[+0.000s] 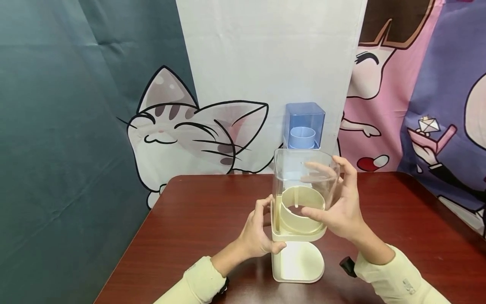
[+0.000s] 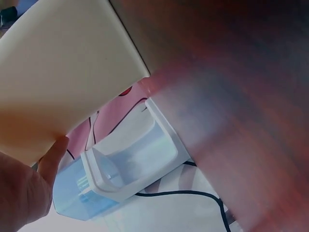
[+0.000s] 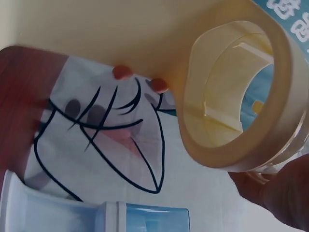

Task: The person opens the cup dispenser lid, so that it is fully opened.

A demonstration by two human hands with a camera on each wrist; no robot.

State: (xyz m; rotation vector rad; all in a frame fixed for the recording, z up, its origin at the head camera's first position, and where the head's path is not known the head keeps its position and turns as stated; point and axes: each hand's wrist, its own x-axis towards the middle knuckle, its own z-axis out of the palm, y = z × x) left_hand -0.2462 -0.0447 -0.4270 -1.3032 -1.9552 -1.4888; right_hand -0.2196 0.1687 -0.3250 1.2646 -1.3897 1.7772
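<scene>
A cream dispenser-like stand [image 1: 298,237] with a flat rounded base [image 1: 300,266] is in front of me in the head view. A clear open-topped container [image 1: 290,169] sits on its upper part, and a cream ring [image 1: 303,221] shows through the wall. My left hand [image 1: 253,234] grips the stand's left side, thumb low at the front. The right hand [image 1: 343,207] holds the clear container's right side, thumb in front and fingers behind. In the right wrist view, the stand's underside has a round opening, with fingertips [image 3: 159,85] at the cream panel's edge.
Behind stands a similar blue dispenser [image 1: 304,114], partly hidden by the clear container. A dark cable [image 2: 193,193] runs near it in the left wrist view. The reddish-brown table [image 1: 212,211] has a cartoon-printed curtain [image 1: 265,42] behind it.
</scene>
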